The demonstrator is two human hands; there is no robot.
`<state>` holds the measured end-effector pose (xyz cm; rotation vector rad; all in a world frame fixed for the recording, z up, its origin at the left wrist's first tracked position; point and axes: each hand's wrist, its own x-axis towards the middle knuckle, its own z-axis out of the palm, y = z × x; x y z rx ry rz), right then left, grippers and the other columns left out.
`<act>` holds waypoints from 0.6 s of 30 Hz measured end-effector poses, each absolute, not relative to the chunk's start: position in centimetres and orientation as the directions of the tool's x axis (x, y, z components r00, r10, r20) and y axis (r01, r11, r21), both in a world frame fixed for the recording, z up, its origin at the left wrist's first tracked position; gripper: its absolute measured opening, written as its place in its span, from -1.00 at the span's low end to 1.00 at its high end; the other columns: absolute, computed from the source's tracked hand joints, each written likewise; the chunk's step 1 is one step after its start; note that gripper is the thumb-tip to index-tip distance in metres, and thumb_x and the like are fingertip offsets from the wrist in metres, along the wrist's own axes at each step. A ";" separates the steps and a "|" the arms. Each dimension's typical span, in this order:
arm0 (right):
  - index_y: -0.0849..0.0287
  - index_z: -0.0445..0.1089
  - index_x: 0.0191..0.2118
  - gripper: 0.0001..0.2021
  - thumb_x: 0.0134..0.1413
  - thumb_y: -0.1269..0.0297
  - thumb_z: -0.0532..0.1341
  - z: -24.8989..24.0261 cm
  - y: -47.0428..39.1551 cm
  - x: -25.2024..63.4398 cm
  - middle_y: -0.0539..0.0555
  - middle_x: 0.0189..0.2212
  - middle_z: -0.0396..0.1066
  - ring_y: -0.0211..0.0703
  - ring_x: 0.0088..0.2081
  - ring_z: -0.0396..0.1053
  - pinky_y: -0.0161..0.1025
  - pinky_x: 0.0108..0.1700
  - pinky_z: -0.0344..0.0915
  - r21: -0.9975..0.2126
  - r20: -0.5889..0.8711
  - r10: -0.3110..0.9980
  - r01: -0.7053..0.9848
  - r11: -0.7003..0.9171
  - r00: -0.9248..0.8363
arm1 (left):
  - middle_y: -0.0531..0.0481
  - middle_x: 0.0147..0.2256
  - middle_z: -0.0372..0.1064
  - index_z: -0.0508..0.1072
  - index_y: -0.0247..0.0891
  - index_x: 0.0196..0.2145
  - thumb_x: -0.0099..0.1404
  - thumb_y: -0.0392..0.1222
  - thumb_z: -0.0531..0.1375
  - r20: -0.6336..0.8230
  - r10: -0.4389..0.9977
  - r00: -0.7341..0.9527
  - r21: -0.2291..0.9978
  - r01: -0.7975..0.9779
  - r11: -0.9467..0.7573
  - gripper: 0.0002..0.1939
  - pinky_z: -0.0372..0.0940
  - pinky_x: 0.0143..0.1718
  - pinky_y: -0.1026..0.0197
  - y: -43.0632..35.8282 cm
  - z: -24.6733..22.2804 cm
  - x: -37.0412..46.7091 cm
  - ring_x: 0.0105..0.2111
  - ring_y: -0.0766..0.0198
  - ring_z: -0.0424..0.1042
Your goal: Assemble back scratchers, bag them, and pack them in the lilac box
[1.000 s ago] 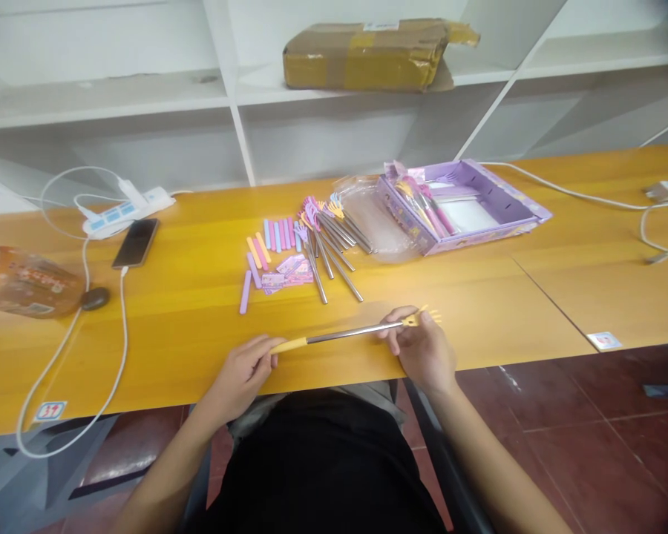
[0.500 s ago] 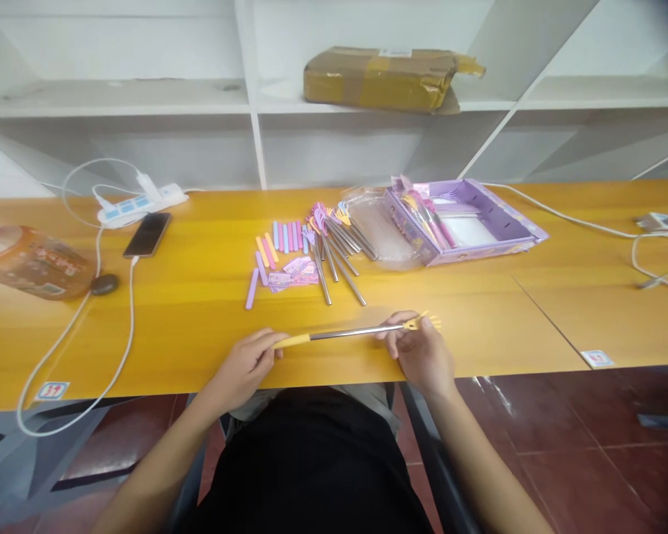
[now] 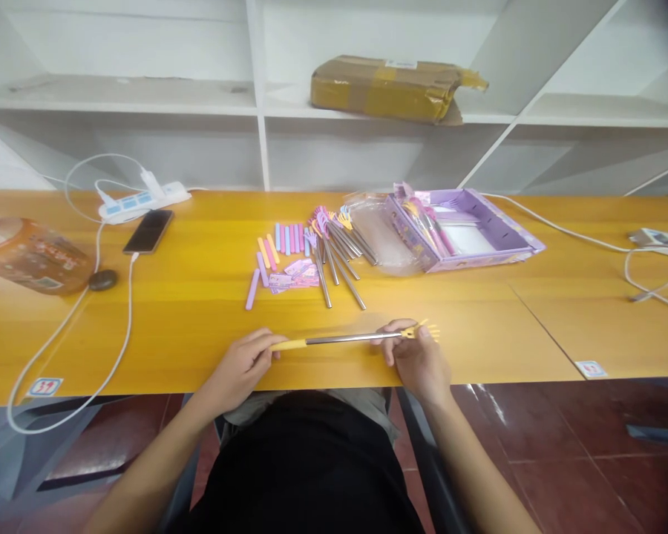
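A metal rod (image 3: 353, 338) with a yellow handle and a small yellow hand-shaped head lies level between my hands, near the table's front edge. My left hand (image 3: 251, 361) is closed on the yellow handle. At the other end, my right hand (image 3: 419, 358) pinches the rod by its yellow head. Beyond them lies a pile of similar rods (image 3: 339, 256) with pink, purple, blue and yellow heads. Left of the pile are loose coloured handles (image 3: 289, 238) in a row, two purple ones nearer me, and small printed cards (image 3: 294, 275).
A purple box (image 3: 482, 258) holding packaged items stands at the back right, beside clear plastic (image 3: 384, 237). On the left are a phone (image 3: 148, 231), power strip (image 3: 145, 202), cables and an orange container (image 3: 38, 256). A taped carton (image 3: 387, 89) sits on the shelf.
The view has shifted slightly. Both hands keep their grip on the yellow-handled rod, which is held almost the same way.
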<state>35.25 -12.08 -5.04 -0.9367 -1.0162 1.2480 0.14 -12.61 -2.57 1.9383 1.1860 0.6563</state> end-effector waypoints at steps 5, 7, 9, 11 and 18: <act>0.00 0.64 -0.18 -0.53 0.39 -0.29 0.24 -4.8 -12.4 34.8 0.00 -0.55 0.44 -0.07 -0.56 0.31 -0.02 -0.27 0.39 -0.955 0.088 0.996 -0.280 0.093 0.032 | -0.04 -0.20 0.47 0.62 -0.16 0.07 0.61 -0.23 0.01 0.046 0.902 0.428 0.820 0.499 -0.279 -0.63 0.30 -0.08 0.16 -12.7 -2.5 0.1 -0.18 0.15 0.48; -0.01 0.64 -0.15 -0.55 0.45 -0.25 0.20 -4.7 -12.8 34.4 -0.02 -0.57 0.41 -0.05 -0.53 0.35 -0.01 -0.21 0.39 -0.957 0.104 0.994 -0.269 0.108 0.029 | -0.03 -0.21 0.48 0.63 -0.17 0.03 0.59 -0.24 0.02 0.059 0.912 0.406 0.830 0.488 -0.271 -0.64 0.30 -0.09 0.16 -12.7 -2.5 0.0 -0.19 0.16 0.48; 0.00 0.63 -0.13 -0.56 0.51 -0.20 0.16 -4.7 -13.3 34.0 0.01 -0.51 0.48 -0.04 -0.50 0.39 0.01 -0.15 0.41 -0.955 0.144 0.989 -0.258 0.146 0.026 | -0.03 -0.23 0.48 0.63 -0.18 -0.02 0.57 -0.25 0.03 0.071 0.922 0.380 0.841 0.475 -0.260 -0.65 0.30 -0.11 0.16 -12.8 -2.5 -0.1 -0.20 0.16 0.48; 0.02 0.62 -0.12 -0.56 0.55 -0.15 0.12 -5.0 -13.6 33.7 0.04 -0.40 0.57 -0.09 -0.51 0.38 0.00 -0.15 0.41 -0.947 0.193 0.981 -0.254 0.194 0.030 | -0.02 -0.25 0.47 0.63 -0.19 -0.06 0.55 -0.26 0.04 0.082 0.932 0.353 0.848 0.467 -0.251 -0.67 0.30 -0.13 0.17 -12.8 -2.5 -0.2 -0.22 0.17 0.48; 0.08 0.60 -0.14 -0.54 0.59 -0.11 0.09 -6.3 -13.5 33.2 0.04 -0.42 0.54 -0.18 -0.56 0.29 -0.13 -0.39 0.30 -0.953 0.191 0.979 -0.226 0.202 0.070 | 0.01 -0.18 0.56 0.65 -0.12 0.01 0.46 -0.33 0.09 0.070 0.947 0.314 0.827 0.512 -0.231 -0.63 0.31 -0.15 0.18 -12.7 -3.0 0.1 -0.23 0.20 0.52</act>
